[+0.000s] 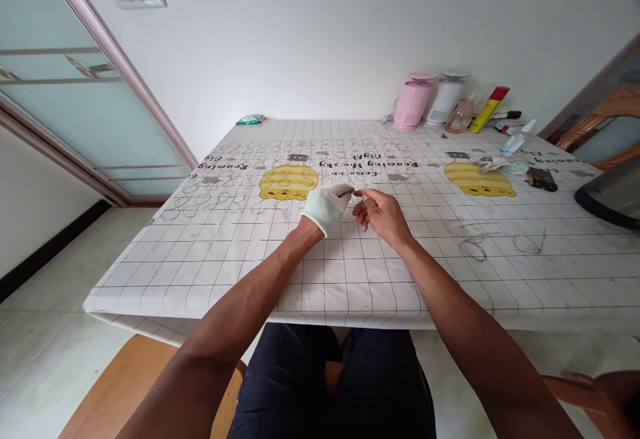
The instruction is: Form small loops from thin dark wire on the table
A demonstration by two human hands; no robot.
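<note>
My left hand (pixel 327 204) wears a white glove with a pale green cuff. Its fingers are pinched together above the tablecloth (pixel 320 279). Bare, my right hand (pixel 385 216) faces it, with thumb and index finger close together near the gloved fingertips and the other fingers curled. Whatever lies between the fingertips is too thin or small to make out. Many thin wire-like rings (pixel 183 204) are spread on the cloth to the left and beyond my hands. To the right lie a loose coil of thin wire (pixel 473 247) and another thin loop (pixel 530 246).
A pink cylindrical device (pixel 413 104), a white one (pixel 445 100), a bottle (pixel 460 117) and a yellow-red can (pixel 489 110) stand at the back right. Nearer are a crumpled glove (pixel 503 164) and a small dark box (pixel 541 179). A green packet (pixel 251 119) lies at the back left.
</note>
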